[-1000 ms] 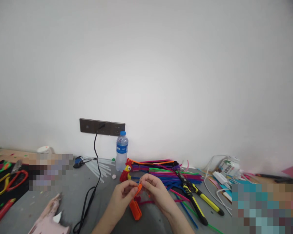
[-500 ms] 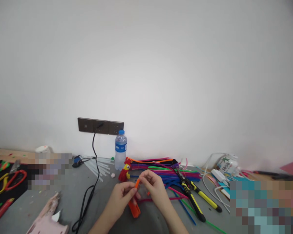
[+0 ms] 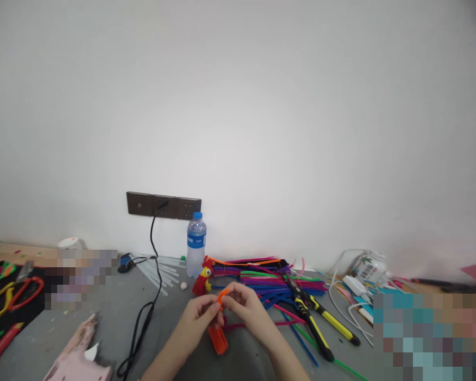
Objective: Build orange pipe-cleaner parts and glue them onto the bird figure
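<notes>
Two hands, one fuzzy orange pipe cleaner (image 3: 221,297), lower centre of frame.
Left hand (image 3: 200,317) and right hand (image 3: 249,309) both pinching it closed; one clear water bottle (image 3: 196,245) and one yellow-handled pliers (image 3: 317,323) nearby.

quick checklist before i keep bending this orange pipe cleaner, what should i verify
1. Both hands on the orange pipe cleaner: ok, left hand and right hand pinch it.
2. Folded orange piece below the hands: ok, lying on the grey table.
3. Spare pipe cleaner pile close by: ok.
4. Yellow-handled cutters clear of the wrist: ok, apart on the right.
5. Black cable away from the hands: ok.
6. Wire end position: cannot tell, hidden by fingers.
</notes>
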Demonstrator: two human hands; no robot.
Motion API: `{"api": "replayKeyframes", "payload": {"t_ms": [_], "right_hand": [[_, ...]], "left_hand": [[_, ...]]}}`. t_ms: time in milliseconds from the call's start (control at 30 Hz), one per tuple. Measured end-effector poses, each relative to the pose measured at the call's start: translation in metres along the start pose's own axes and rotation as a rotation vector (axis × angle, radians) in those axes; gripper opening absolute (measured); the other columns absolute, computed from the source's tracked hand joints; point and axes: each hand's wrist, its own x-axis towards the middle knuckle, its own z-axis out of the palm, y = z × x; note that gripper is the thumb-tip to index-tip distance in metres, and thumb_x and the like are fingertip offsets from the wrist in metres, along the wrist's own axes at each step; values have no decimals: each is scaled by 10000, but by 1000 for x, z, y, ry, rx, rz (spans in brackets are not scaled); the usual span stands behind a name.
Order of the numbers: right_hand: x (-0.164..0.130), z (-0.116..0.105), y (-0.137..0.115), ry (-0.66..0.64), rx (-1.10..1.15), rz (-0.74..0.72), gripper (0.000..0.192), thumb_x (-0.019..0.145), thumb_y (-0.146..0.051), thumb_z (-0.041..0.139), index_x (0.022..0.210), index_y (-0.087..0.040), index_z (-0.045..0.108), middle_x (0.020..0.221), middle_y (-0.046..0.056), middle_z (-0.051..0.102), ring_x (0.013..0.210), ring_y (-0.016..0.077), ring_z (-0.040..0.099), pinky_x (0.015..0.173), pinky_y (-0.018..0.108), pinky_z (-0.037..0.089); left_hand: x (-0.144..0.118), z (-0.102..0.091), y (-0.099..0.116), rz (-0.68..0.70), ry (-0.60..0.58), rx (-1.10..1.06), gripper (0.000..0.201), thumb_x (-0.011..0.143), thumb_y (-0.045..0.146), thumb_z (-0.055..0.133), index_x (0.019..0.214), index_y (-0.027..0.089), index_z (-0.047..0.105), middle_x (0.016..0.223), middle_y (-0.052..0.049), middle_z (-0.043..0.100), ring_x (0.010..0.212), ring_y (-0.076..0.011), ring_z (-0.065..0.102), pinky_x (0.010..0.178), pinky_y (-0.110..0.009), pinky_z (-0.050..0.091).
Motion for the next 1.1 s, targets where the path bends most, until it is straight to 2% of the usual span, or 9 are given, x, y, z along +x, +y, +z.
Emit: {"api": "replayKeyframes", "payload": {"t_ms": [167, 367, 567, 700, 867, 1000, 1100], "right_hand": [[2, 0, 9, 2, 3, 6, 398, 689, -524, 748, 696, -171, 565, 633, -5, 629, 529, 125, 551, 545, 248, 409], [1, 1, 9, 0, -62, -2, 397, 708, -533, 727, 716, -159, 597, 608, -10, 608, 523, 123, 546, 533, 240, 404], [0, 5, 4, 53, -105, -66, 365, 735, -503, 713, 678, -171, 574, 634, -11, 575, 577, 131, 540, 557, 245, 414], [3, 7, 8, 104, -58, -100, 397, 709, -526, 716, 621, -191, 523, 673, -2, 577, 582, 138, 533, 560, 254, 431], [5, 12, 13, 153, -30, -78, 379, 674, -483, 740, 581, -189, 518, 665, 10, 580, 585, 148, 522, 557, 257, 421], [6, 15, 19, 161, -34, -56, 341, 683, -463, 724, 600, -195, 530, 608, 1, 575, 557, 153, 520, 540, 260, 416], [6, 15, 22, 163, -83, -36, 344, 690, -467, 723, 614, -193, 529, 569, -18, 565, 524, 142, 516, 516, 247, 391]], "left_hand": [[0, 0, -4, -20, 23, -20, 432, 767, 573, 641, 805, 142, 628, 645, -25, 686, 625, -161, 627, 614, -236, 458], [-1, 0, -7, 12, 44, 45, 393, 803, 540, 615, 778, 148, 611, 657, -39, 700, 642, -179, 651, 630, -246, 476], [-4, -1, -5, 168, 187, 344, 284, 855, 420, 570, 720, 172, 605, 636, -6, 651, 612, -165, 618, 580, -212, 442], [-7, -1, 1, 241, 196, 527, 215, 900, 302, 509, 757, 195, 628, 638, 3, 666, 589, -159, 634, 569, -203, 423], [-6, -6, -2, 293, 249, 674, 143, 827, 202, 588, 782, 231, 720, 713, -14, 754, 635, -184, 683, 606, -220, 457], [-2, -10, -7, 306, 310, 663, 149, 758, 182, 633, 751, 254, 764, 760, -38, 787, 692, -219, 704, 663, -253, 495], [-1, -11, -6, 240, 291, 620, 159, 739, 181, 623, 712, 242, 768, 701, -32, 775, 638, -209, 687, 626, -247, 488]]}}
